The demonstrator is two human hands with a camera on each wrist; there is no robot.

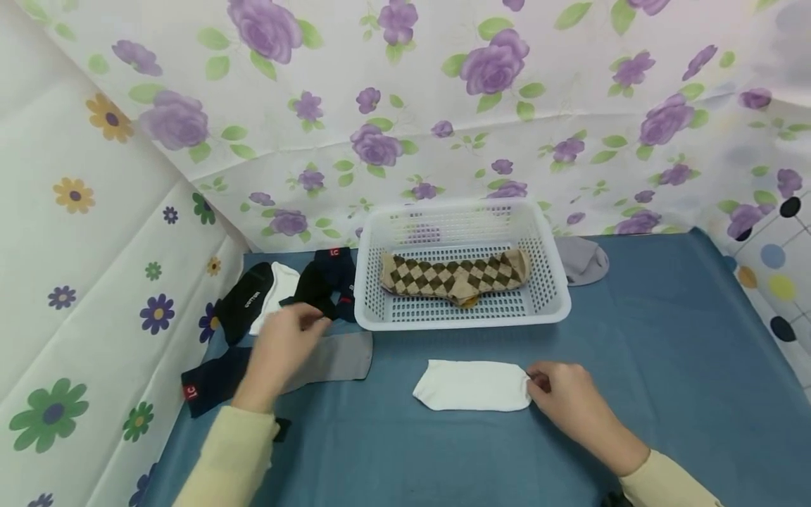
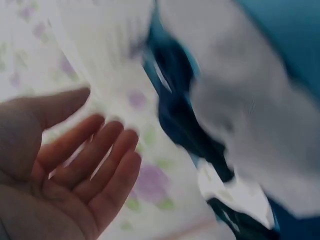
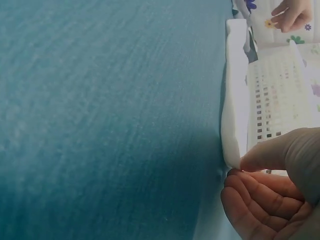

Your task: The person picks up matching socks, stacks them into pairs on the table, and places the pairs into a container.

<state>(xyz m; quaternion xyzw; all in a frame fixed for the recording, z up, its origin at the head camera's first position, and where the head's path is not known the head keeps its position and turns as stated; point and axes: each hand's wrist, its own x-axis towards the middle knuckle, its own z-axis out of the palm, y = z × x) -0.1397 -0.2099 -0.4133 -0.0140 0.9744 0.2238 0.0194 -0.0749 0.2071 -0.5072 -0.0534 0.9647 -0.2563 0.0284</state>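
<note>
A white ankle sock (image 1: pixel 472 386) lies flat on the blue cloth, its right end pinched between the thumb and fingers of my right hand (image 1: pixel 570 396). The right wrist view shows that same sock (image 3: pixel 236 95) edge-on, with the right hand (image 3: pixel 272 192) at its near end. My left hand (image 1: pixel 285 355) hovers over the left group of socks, above a grey sock (image 1: pixel 342 355) and near a navy sock with a red label (image 1: pixel 212 384). In the left wrist view the left hand (image 2: pixel 85 175) has loosely spread fingers and holds nothing.
A white plastic basket (image 1: pixel 462 324) stands at the back with brown-and-beige argyle socks (image 1: pixel 453 274) in it. Black (image 1: pixel 241 303), white and navy socks lie left of it. Another grey sock (image 1: pixel 583 260) lies at its right. Flowered sheets (image 1: pixel 380 148) hang behind and left.
</note>
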